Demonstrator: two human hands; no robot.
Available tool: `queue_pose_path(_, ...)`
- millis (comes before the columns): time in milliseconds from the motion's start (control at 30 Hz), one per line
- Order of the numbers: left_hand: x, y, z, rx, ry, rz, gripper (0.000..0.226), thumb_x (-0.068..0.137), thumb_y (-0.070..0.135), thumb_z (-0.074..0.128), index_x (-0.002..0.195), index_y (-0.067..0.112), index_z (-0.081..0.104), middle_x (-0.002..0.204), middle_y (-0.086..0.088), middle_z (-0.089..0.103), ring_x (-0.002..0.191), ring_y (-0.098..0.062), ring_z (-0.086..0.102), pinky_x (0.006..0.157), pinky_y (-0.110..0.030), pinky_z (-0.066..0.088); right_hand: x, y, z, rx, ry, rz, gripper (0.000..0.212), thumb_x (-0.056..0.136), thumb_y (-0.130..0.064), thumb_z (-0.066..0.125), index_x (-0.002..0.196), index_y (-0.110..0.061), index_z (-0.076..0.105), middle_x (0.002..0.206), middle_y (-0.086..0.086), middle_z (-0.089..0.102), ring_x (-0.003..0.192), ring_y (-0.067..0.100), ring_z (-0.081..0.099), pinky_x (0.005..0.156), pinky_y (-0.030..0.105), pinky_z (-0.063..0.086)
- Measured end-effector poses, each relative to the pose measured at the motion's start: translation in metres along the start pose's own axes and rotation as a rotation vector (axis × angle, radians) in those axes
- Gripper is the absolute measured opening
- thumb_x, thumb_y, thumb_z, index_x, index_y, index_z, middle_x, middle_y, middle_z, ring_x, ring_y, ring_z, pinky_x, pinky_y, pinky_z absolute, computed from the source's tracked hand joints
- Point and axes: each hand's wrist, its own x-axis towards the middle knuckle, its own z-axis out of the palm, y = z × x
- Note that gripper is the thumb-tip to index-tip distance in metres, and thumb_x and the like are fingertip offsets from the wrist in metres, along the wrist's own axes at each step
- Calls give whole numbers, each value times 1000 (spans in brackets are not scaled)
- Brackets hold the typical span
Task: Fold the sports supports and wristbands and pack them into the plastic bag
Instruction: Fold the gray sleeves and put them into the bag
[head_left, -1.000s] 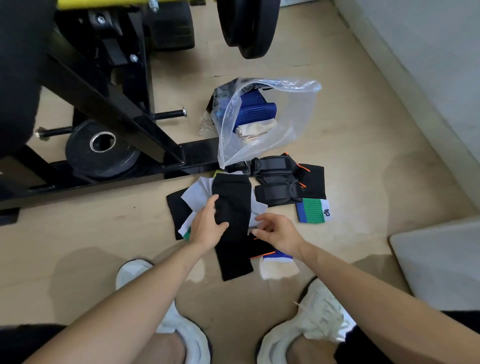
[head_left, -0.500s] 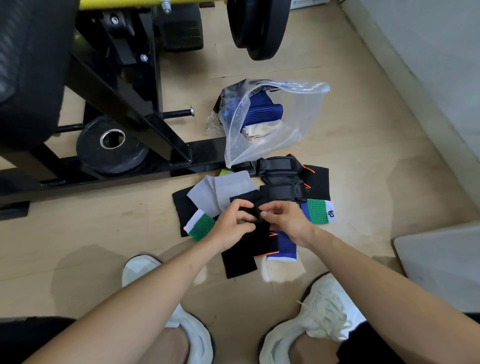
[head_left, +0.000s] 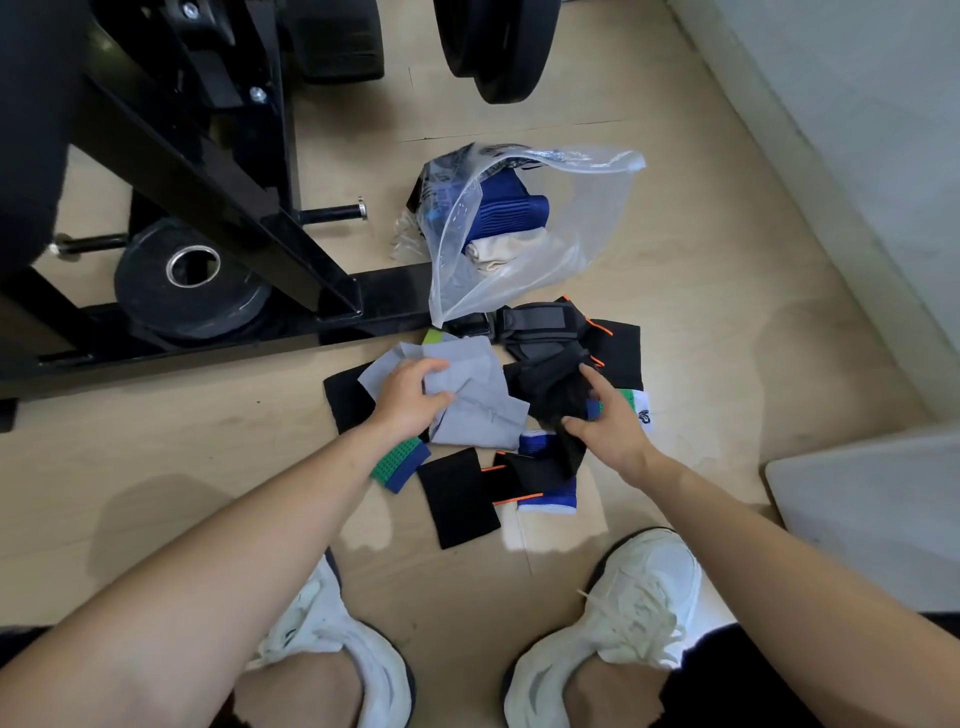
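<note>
Two hands work among supports strewn on the floor (head_left: 727, 322). The left hand (head_left: 408, 397) curls its fingers (head_left: 434, 368) round a crumpled grey support (head_left: 478, 410). The right hand (head_left: 610, 428) pinches a bunched black support (head_left: 548, 387) between thumb and forefinger; its other fingers are hidden. The plastic bag (head_left: 597, 218) lies open just beyond, blue and cream pieces blurred inside. A green-and-blue wristband (head_left: 397, 463) is half covered by the left wrist.

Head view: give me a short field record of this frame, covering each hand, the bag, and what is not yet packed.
left hand: fingers grip the grey support
right hand: pinches the black support
plastic bag: lies open on the floor, holds a blue support and a cream piece
not yet packed: strapped black brace, green-and-blue wristband, flat black wristband, blue-and-white wristband
nearby: weight plate
</note>
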Motion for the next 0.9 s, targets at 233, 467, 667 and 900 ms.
queue_pose_path(233,-10,21,-9,-423,50,14,17,87,9,75,89,24,67,105,-1,69,97,-14,62,91,-32,50,10,-1,3,-182,42,-5,54,80,5,64,131,-13,60,79,-4,49,72,12,51,66,13,42)
queue_pose_path(467,-44,28,20,-425,-190,81,19,86,2,75,96,15,66,101,8,68,98,-6,61,90,-20,48,3,-27,-4,-78,-47,-179,41,80,-5,68,118,-20,71,116,-3,59,109,17,53,91,15,38)
queue_pose_path(667,-51,26,25,-579,-206,-38,21,86,4,75,89,18,61,89,2,66,85,-13,59,81,-26,48,-7,-19,21,170,-486,93,41,79,-28,82,115,-15,68,102,11,72,92,18,67,87,30,51)
queue_pose_path(900,-13,1,-5,187,229,178,48,82,1,67,125,21,62,127,4,53,124,-20,47,90,-25,41,5,-22,-1,182,-122,28,26,81,-9,78,73,-14,53,67,-3,51,63,13,47,57,22,39)
